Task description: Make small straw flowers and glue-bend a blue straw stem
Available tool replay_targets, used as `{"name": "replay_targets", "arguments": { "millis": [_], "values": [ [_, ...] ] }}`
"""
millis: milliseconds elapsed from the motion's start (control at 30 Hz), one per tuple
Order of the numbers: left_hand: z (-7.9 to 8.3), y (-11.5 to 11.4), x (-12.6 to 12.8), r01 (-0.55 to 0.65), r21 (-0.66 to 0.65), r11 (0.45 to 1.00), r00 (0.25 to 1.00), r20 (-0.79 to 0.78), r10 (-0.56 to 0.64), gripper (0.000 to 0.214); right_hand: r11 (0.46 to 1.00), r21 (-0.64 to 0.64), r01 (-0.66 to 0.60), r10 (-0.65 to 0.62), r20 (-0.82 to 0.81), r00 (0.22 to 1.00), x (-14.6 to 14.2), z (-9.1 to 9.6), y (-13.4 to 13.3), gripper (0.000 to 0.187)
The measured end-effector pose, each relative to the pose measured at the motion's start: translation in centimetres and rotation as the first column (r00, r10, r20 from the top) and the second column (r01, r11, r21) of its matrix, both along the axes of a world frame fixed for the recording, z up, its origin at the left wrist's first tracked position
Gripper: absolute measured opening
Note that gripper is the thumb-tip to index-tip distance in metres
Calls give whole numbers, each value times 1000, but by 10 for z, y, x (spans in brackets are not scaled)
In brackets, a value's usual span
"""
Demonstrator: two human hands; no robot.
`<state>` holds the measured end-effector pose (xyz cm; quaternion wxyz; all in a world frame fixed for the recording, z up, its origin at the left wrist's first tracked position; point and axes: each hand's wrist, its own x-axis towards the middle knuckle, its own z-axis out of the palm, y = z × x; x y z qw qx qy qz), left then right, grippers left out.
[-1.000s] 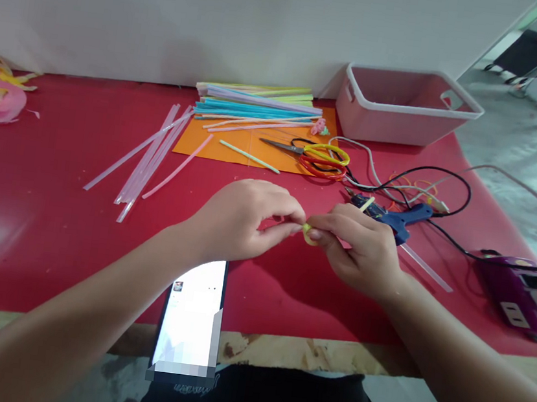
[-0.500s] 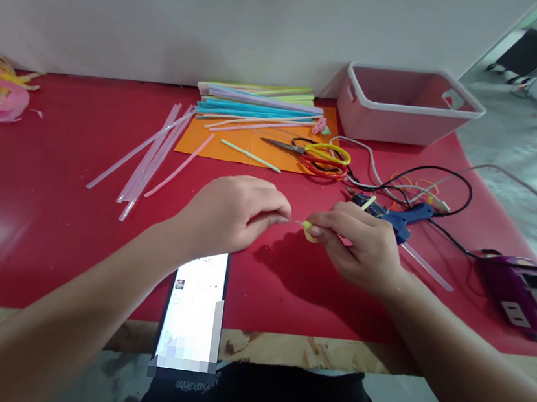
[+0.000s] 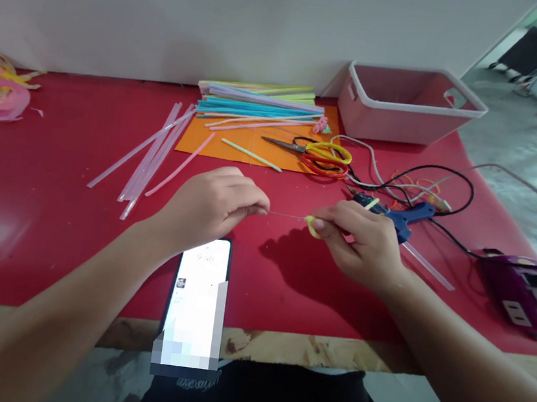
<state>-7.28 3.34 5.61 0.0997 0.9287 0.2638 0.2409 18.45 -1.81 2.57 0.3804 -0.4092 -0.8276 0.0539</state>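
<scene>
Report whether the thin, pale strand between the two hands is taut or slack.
Taut, it seems: the strand runs nearly straight from the left hand to the small, curled yellow piece pinched in the right hand.

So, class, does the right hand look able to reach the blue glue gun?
Probably yes, once its fingertips are free: the glue gun lies close by the right hand, which pinches a yellow piece.

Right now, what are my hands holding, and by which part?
The right hand pinches a small yellow piece by its right side; the left hand pinches a thin strand running to it, whether by its tip is hidden.
</scene>
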Motion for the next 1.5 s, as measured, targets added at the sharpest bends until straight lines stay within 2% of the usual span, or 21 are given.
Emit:
{"name": "replay_targets", "arguments": {
  "millis": [233, 333, 467, 533, 567, 633, 733, 833, 867, 967, 1100, 1500],
  "values": [
    [-6, 1, -11, -88, 2, 996, 996, -19, 88, 21, 993, -9, 122, -122, -20, 992, 3, 0, 2, 13],
    [-8, 2, -17, -99, -20, 995, 995, -29, 99, 23, 994, -8, 106, -106, -22, 994, 3, 1, 3, 13],
    [-9, 4, -21, -26, -27, 999, 999, -42, 25, 30, 999, -1, 41, -41, -27, 999, 2, 0, 2, 12],
    [-9, 3, -22, -26, -18, 999, 998, -54, 26, 33, 1000, 9, 20, -19, -26, 999, 2, 0, 2, 12],
    [-9, 2, -22, -64, -2, 998, 996, -67, 63, 35, 1000, 14, 21, -20, -25, 999, 2, 0, 2, 12],
    [-7, -3, -22, -226, 37, 973, 968, -100, 228, 38, 998, 16, 54, -54, -18, 998, 3, 0, 2, 12],
    [-3, -18, -21, -505, 56, 861, 841, -194, 505, 48, 990, 13, 141, -141, -12, 990, 4, 1, 2, 13],
    [0, -43, -18, -597, 61, 800, 721, -396, 569, 74, 982, 20, 190, -190, -25, 982, 5, 2, 2, 14],
    [0, -52, -17, -609, 55, 791, 685, -467, 559, 82, 981, 22, 194, -193, -27, 981, 5, 3, 2, 14],
    [-3, -78, -11, -651, -24, 759, 607, -616, 502, 88, 983, 23, 183, -183, -12, 983, 4, 2, 1, 15],
    [-6, -100, -3, -624, -79, 777, 584, -708, 397, 75, 983, 26, 179, -179, -2, 984, 4, 2, 1, 15],
    [-2, -89, 11, -571, -92, 815, 576, -753, 318, 59, 986, 46, 158, -159, 10, 987, 3, 1, 2, 14]
  ]
}}
